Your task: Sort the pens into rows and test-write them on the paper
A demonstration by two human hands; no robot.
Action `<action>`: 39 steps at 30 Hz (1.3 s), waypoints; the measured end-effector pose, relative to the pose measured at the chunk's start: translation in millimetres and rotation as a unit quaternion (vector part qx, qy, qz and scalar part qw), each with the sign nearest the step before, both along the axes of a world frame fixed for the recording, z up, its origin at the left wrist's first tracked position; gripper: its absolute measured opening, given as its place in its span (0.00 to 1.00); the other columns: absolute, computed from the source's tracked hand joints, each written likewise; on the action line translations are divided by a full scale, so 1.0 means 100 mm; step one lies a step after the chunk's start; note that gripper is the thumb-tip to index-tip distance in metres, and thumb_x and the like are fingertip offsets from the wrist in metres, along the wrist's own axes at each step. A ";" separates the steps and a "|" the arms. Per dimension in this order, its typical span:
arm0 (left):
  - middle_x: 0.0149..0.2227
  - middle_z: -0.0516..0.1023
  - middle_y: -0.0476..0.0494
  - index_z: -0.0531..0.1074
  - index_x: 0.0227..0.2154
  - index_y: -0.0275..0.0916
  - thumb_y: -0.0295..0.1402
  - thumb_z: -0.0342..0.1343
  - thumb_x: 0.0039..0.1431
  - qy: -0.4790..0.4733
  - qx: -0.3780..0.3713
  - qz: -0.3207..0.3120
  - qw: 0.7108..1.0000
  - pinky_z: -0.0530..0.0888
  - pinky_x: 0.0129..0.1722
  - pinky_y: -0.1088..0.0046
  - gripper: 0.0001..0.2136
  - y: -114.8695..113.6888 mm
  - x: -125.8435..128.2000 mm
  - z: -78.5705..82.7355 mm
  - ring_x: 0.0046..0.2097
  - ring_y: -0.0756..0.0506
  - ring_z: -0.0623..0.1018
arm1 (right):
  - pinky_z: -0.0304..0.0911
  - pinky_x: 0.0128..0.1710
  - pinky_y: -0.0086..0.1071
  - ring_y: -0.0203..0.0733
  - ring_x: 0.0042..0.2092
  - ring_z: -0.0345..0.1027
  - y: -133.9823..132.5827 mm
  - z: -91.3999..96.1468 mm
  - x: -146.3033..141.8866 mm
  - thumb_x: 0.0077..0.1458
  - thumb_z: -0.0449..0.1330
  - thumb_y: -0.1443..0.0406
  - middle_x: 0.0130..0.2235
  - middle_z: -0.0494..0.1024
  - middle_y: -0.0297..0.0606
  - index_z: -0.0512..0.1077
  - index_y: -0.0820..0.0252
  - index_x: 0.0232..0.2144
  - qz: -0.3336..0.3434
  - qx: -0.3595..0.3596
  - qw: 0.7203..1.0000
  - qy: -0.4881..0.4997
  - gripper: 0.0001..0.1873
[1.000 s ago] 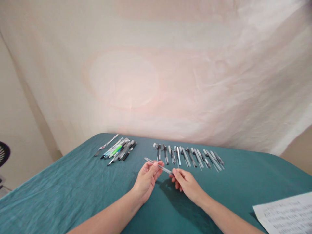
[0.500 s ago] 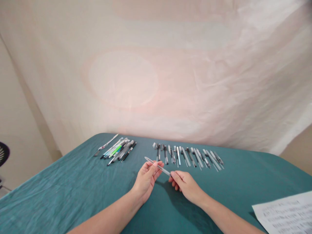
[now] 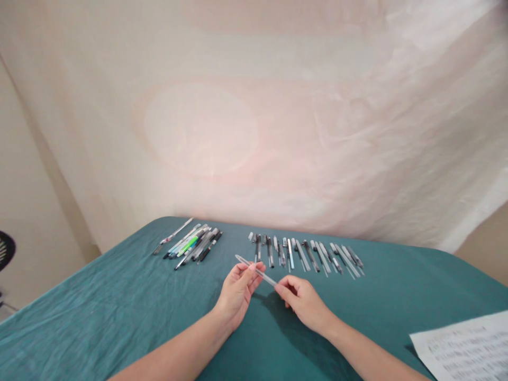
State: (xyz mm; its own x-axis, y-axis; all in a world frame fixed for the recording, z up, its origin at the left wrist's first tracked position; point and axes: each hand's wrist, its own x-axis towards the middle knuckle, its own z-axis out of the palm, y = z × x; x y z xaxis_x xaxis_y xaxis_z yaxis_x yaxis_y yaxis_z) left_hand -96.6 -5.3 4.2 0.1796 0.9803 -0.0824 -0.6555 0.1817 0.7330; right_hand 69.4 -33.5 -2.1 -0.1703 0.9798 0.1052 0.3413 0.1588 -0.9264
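Both my hands hold one clear pen [image 3: 257,270] just above the teal tablecloth [image 3: 119,317]. My left hand [image 3: 237,293] pinches its middle between thumb and fingers. My right hand [image 3: 302,301] pinches the pen's near end. The pen slants from upper left down to lower right, its far tip free. Behind it a row of several dark and clear pens and caps [image 3: 305,255] lies side by side. A bundle of several pens [image 3: 192,244], one green, lies farther left.
A printed sheet of paper [image 3: 464,346] lies at the table's right front edge. A wrinkled pale cloth [image 3: 254,116] hangs behind the table. A dark round object [image 3: 5,250] shows at the far left edge.
My right hand has slid a little left along the pen and its grip has shifted to a fingertip pinch. The left hand and pen barely moved.
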 end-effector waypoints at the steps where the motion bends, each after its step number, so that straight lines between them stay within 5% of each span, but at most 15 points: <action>1: 0.36 0.75 0.43 0.62 0.28 0.37 0.28 0.57 0.49 0.001 -0.001 0.002 1.000 0.69 0.45 0.71 0.07 0.00 0.00 0.00 0.42 0.48 0.75 | 0.54 0.22 0.24 0.31 0.22 0.59 0.00 0.00 0.00 0.51 0.53 0.55 0.21 0.66 0.31 0.67 0.63 0.26 -0.004 0.001 1.000 0.002 0.15; 8: 0.36 0.76 0.43 0.62 0.28 0.37 0.28 0.58 0.48 -0.002 -0.005 0.005 1.000 0.70 0.44 0.72 0.08 0.01 0.00 0.00 0.42 0.48 0.75 | 0.54 0.21 0.24 0.31 0.22 0.60 0.00 0.02 -0.01 0.56 0.45 0.54 0.23 0.69 0.34 0.68 0.64 0.26 0.018 -0.021 1.000 0.005 0.21; 14: 0.35 0.76 0.44 0.62 0.27 0.37 0.28 0.58 0.48 0.000 -0.005 0.003 1.000 0.70 0.43 0.72 0.08 0.01 -0.01 0.01 0.41 0.48 0.75 | 0.55 0.22 0.24 0.32 0.23 0.59 -0.02 -0.01 0.00 0.51 0.53 0.56 0.21 0.66 0.30 0.67 0.62 0.26 0.000 0.010 1.000 -0.014 0.14; 21: 0.34 0.76 0.45 0.62 0.26 0.37 0.28 0.58 0.47 -0.003 -0.001 0.001 1.000 0.70 0.44 0.73 0.08 0.00 -0.01 0.00 0.41 0.48 0.75 | 0.56 0.25 0.25 0.33 0.24 0.62 -0.03 0.06 -0.03 0.56 0.45 0.55 0.24 0.70 0.35 0.69 0.62 0.26 0.013 0.030 0.998 -0.047 0.20; 29: 0.35 0.76 0.45 0.62 0.26 0.37 0.28 0.58 0.48 -0.003 0.001 0.000 1.000 0.70 0.44 0.73 0.08 0.00 -0.02 0.01 0.41 0.49 0.75 | 0.53 0.24 0.25 0.33 0.24 0.59 -0.05 0.02 -0.03 0.50 0.54 0.56 0.21 0.66 0.31 0.67 0.62 0.24 -0.031 0.052 0.996 -0.068 0.13; 39: 0.34 0.76 0.45 0.63 0.26 0.37 0.27 0.59 0.47 -0.004 0.000 0.012 1.000 0.71 0.43 0.73 0.08 0.04 -0.03 0.02 0.40 0.49 0.76 | 0.55 0.23 0.25 0.33 0.24 0.60 -0.04 0.03 -0.02 0.53 0.50 0.57 0.23 0.67 0.33 0.69 0.62 0.28 0.011 0.042 0.999 -0.033 0.15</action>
